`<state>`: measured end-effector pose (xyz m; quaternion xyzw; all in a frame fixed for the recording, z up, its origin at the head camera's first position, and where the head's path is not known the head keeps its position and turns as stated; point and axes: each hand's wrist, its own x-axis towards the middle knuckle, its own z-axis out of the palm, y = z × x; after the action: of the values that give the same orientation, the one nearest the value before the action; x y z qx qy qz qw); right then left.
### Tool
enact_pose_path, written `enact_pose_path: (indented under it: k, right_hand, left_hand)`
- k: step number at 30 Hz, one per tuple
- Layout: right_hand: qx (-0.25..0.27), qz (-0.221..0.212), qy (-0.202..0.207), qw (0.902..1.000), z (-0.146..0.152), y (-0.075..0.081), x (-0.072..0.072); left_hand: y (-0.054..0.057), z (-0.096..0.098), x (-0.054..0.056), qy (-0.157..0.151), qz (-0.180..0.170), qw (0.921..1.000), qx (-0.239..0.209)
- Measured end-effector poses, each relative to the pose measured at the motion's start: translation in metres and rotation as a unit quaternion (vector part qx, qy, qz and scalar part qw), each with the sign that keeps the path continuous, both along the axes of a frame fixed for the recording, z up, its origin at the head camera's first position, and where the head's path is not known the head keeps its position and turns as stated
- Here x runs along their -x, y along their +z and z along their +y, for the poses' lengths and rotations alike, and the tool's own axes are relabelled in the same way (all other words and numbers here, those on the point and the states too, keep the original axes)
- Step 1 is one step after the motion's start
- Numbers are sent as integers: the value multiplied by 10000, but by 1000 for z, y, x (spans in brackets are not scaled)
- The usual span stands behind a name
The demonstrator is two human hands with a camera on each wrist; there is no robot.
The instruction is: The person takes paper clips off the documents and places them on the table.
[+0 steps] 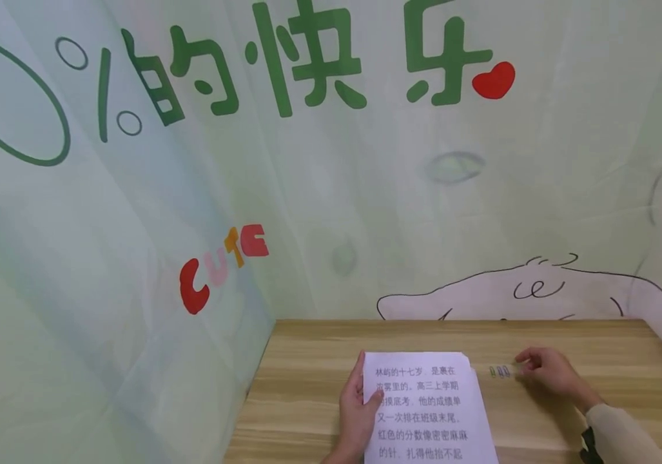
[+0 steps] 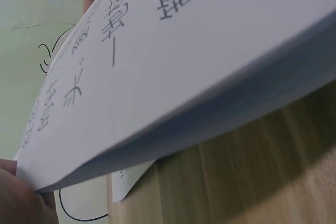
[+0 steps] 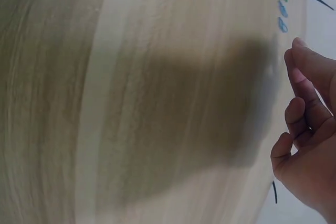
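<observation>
My left hand (image 1: 360, 412) holds a stack of printed paper sheets (image 1: 423, 412) by its left edge, thumb on the top page. In the left wrist view the stack (image 2: 173, 72) bows above the table, with part of the left hand (image 2: 23, 198) at its corner. On the table right of the stack lie several small paper clips (image 1: 500, 371), green and blue. At the right end of that row is my right hand (image 1: 551, 374). In the right wrist view its thumb and index fingertips (image 3: 299, 43) meet beside the blue clips (image 3: 282, 24); I cannot tell whether they pinch one.
The wooden table (image 1: 296, 386) ends at a printed curtain (image 1: 331, 193) behind and to the left. Another printed sheet corner (image 2: 128, 182) shows beneath the raised stack in the left wrist view. The right hand casts a broad shadow on the tabletop (image 3: 52, 98).
</observation>
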<state>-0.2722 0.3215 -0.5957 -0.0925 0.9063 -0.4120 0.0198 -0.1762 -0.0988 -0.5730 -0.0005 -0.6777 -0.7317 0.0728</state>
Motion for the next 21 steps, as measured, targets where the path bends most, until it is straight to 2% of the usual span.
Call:
enact_pose_path:
  k: [7, 14, 21]
  right_hand:
    - [-80, 18, 45, 10000, -2, -15, 1]
    - [-609, 129, 73, 9980, -4, -12, 5]
    - [-1020, 43, -58, 9948, -9, -9, 7]
  left_hand:
    - [-1, -3, -3, -1, 1, 10000, -81]
    - [-2, -3, 0, -65, 17, 9998, -211]
    - [-4, -3, 0, -44, -39, 9997, -232]
